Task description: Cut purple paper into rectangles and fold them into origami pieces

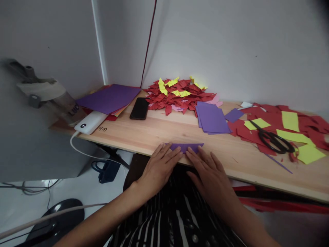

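A small folded piece of purple paper (183, 147) lies flat at the front edge of the wooden table. On its left part rest the fingers of my left hand (161, 163), stretched out and flat. My right hand (208, 168) presses the paper's right part with its fingertips, the fingers extended and the thumb apart below. Both hands touch the paper from above, and their fingers cover its lower edge. Beyond my right hand sits a stack of cut purple sheets (214, 118), with one smaller purple piece (233, 115) beside it.
Folded red and yellow paper pieces (177, 92) are heaped against the wall. A black phone (139, 108), large purple sheets (110, 97), a white power bank (90, 122) and a bottle (66, 104) stand left. Black-handled scissors (275, 140) lie on red and yellow scraps at right.
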`<action>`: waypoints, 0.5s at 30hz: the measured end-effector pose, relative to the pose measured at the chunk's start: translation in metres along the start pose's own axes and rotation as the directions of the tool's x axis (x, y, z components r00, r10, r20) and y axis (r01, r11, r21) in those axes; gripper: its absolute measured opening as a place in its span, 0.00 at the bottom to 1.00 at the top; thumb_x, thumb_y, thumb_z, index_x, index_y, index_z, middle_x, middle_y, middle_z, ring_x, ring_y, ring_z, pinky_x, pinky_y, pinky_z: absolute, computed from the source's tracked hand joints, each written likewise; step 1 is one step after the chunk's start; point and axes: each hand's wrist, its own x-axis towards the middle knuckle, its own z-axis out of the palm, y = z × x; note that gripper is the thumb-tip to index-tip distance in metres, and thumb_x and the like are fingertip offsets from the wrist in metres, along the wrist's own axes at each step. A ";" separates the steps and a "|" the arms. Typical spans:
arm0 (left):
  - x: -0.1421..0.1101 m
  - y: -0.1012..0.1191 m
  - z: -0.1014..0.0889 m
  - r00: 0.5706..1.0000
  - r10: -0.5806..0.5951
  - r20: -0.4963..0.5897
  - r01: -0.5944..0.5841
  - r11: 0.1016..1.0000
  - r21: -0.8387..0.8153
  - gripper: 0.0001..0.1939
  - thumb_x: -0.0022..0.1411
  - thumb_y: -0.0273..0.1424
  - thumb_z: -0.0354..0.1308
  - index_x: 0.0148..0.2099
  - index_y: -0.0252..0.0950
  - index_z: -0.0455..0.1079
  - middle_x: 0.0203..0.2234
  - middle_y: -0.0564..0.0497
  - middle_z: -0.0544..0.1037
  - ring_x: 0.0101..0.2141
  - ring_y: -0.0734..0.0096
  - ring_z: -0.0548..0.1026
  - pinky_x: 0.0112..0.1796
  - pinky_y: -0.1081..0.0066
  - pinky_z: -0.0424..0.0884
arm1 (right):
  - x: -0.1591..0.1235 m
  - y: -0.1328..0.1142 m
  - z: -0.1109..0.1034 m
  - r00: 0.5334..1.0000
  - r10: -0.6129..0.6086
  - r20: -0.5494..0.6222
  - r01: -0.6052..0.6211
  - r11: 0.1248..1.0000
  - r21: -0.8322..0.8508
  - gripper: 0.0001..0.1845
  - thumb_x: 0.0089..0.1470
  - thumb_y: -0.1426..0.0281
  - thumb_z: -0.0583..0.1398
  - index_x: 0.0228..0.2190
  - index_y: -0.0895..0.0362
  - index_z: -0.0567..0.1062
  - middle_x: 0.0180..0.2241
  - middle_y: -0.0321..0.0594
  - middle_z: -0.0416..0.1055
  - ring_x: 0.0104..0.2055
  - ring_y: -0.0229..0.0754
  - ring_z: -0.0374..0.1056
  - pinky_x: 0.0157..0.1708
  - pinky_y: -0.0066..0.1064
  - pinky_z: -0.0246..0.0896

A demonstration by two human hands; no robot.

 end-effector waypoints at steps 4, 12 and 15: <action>0.000 0.000 -0.003 1.000 -0.003 0.020 0.004 0.999 -0.037 0.23 0.67 0.22 0.47 0.64 0.38 0.61 0.63 0.51 0.65 0.66 0.63 0.53 0.64 0.51 0.54 | -0.006 0.005 -0.003 1.000 0.012 -0.010 -0.013 0.998 -0.059 0.25 0.63 0.68 0.52 0.59 0.61 0.66 0.61 0.44 0.65 0.65 0.56 0.56 0.61 0.53 0.48; 0.002 0.003 -0.009 0.999 -0.050 0.008 0.051 0.991 -0.126 0.22 0.68 0.25 0.48 0.63 0.38 0.60 0.61 0.49 0.68 0.65 0.66 0.57 0.64 0.52 0.54 | -0.011 0.010 -0.007 0.999 0.042 -0.001 -0.041 0.997 -0.072 0.23 0.63 0.68 0.52 0.58 0.58 0.68 0.60 0.44 0.66 0.65 0.55 0.54 0.61 0.53 0.47; 0.003 0.008 -0.010 0.995 -0.080 0.060 0.084 0.994 -0.064 0.24 0.68 0.26 0.50 0.65 0.37 0.58 0.63 0.48 0.65 0.66 0.61 0.54 0.64 0.50 0.55 | -0.010 0.004 -0.009 0.999 0.044 -0.023 -0.045 0.997 -0.064 0.22 0.63 0.68 0.51 0.56 0.60 0.70 0.59 0.45 0.67 0.64 0.56 0.56 0.61 0.53 0.47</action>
